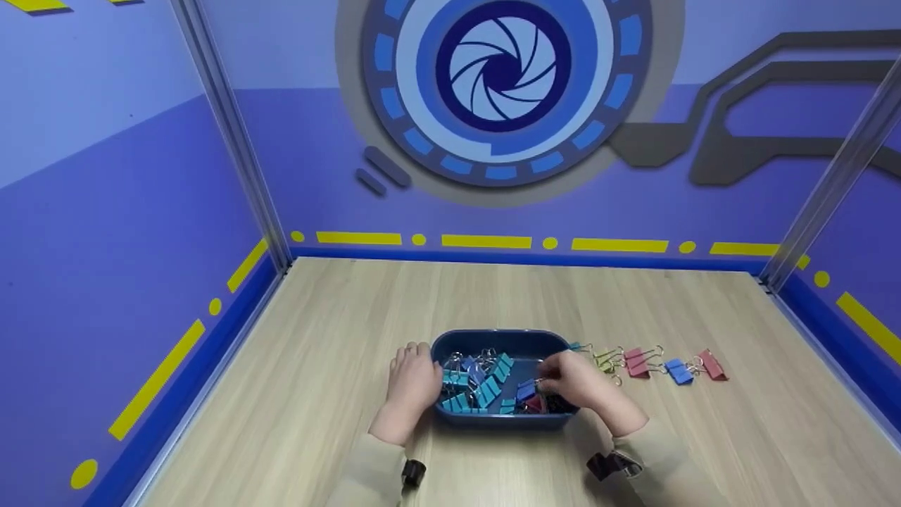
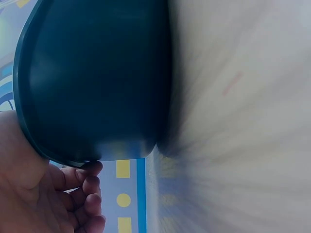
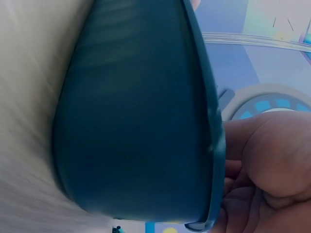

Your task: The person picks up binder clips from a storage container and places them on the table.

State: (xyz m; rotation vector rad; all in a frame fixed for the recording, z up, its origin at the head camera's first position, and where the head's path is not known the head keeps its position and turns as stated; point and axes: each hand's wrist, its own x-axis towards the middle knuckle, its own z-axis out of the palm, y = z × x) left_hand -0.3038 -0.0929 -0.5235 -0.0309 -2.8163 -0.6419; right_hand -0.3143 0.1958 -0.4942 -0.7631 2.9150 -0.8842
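A dark blue plastic box (image 1: 503, 422) with rounded corners holds several binder clips, most of them teal (image 1: 488, 391). My left hand (image 1: 414, 380) holds the box's left rim, thumb over the edge; in the left wrist view its fingers (image 2: 92, 204) curl outside the wall. My right hand (image 1: 574, 380) reaches over the right end, and its fingertips pinch the wire handle of a blue binder clip (image 1: 526, 389) inside. A red clip (image 1: 536, 404) and dark clips lie beneath that hand, partly hidden. In the right wrist view, the box wall (image 3: 136, 121) hides my right fingertips.
To the right of the box, a row of binder clips lies on the wooden table (image 1: 338, 317): a yellow-green one (image 1: 605, 361), a pink one (image 1: 637, 362), a blue one (image 1: 679, 371) and a red one (image 1: 713, 365). Printed panels (image 1: 295, 155) enclose the back and sides.
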